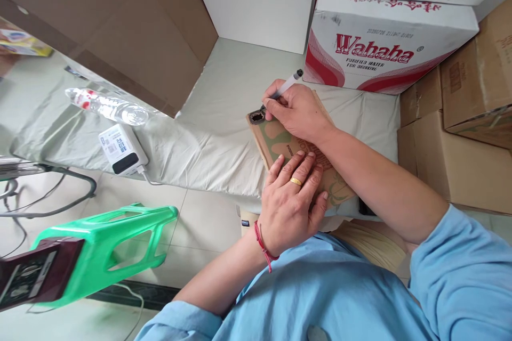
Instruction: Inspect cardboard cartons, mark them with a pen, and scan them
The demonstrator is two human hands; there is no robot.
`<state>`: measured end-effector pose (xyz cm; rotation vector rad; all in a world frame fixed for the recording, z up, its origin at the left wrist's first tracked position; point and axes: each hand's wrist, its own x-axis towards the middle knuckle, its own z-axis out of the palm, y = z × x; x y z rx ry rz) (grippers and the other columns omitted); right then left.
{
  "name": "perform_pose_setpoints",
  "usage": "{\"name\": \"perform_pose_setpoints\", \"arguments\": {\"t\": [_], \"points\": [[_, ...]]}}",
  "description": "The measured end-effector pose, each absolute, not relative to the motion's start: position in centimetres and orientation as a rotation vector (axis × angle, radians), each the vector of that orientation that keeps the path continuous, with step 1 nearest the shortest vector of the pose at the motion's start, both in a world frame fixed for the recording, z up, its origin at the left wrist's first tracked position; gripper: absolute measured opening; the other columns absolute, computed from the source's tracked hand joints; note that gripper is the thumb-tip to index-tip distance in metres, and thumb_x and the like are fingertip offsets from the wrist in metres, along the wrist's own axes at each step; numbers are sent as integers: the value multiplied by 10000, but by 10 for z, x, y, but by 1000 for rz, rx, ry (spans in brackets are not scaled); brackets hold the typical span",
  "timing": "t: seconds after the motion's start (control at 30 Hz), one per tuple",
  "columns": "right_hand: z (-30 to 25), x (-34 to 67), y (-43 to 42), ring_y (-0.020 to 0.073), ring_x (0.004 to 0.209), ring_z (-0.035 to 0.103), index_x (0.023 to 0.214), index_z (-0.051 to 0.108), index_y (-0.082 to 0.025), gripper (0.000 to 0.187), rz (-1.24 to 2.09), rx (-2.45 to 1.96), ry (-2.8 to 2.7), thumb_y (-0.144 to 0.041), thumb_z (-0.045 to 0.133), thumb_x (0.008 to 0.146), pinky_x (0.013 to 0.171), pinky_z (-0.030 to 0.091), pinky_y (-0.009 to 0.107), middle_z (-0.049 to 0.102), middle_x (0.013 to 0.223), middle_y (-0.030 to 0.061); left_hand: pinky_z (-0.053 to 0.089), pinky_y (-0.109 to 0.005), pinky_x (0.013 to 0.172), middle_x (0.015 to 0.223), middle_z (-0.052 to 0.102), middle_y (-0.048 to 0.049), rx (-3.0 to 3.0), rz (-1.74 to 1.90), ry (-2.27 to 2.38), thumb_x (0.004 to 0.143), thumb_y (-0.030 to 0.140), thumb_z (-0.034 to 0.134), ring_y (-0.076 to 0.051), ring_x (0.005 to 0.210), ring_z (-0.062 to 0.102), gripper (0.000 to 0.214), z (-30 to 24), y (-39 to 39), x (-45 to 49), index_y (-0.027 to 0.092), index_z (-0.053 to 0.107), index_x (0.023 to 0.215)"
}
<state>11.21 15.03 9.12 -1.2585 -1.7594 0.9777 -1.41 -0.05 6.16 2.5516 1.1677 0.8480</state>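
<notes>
A flat brown cardboard piece (276, 138) with green and red print lies on the pale cloth, tilted toward the right. My right hand (300, 109) grips a pen (288, 84) with a clear barrel and dark end, its tip down near the cardboard's far left corner. At that corner is a dark-edged hole (257, 116) with a blackened outline. My left hand (294, 197) rests flat on the near part of the cardboard, fingers spread and holding nothing. A ring and a red string bracelet are on that hand and wrist.
A Wahaha water box (392, 48) stands behind to the right, beside stacked brown cartons (464, 165). At left are a large brown box (120, 21), a plastic bottle (116, 108), a white power bank (123, 148) with a cable, and a green stool (96, 245) on the floor.
</notes>
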Motion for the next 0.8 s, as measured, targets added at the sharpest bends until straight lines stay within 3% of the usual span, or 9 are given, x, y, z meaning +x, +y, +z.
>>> {"name": "perform_pose_setpoints", "arguments": {"t": [0.2, 0.57, 0.8], "points": [[87, 113, 154, 172, 728, 628, 905, 605, -235, 95, 933, -1290, -1775, -204, 558, 982, 791, 571, 310, 679, 745, -10, 378, -544, 1326, 1571, 697, -146, 2522, 838, 1166, 1078, 350, 580, -330, 1521, 612, 420, 62, -1, -15, 177, 711, 1438], [97, 113, 146, 142, 669, 537, 809, 549, -237, 147, 862, -1344, -1824, -137, 562, 916, 713, 465, 277, 591, 701, -44, 377, -534, 1324, 1554, 708, -155, 2533, 875, 1166, 1086, 344, 573, -329, 1509, 622, 408, 61, -1, -14, 135, 722, 1403], [89, 110, 142, 159, 674, 589, 880, 579, -242, 120, 1006, -1188, -1853, -212, 571, 996, 747, 492, 284, 618, 683, -48, 372, -541, 1333, 1577, 692, -146, 2513, 859, 1167, 1080, 348, 573, -327, 1526, 609, 429, 60, -1, -15, 169, 714, 1443]]}}
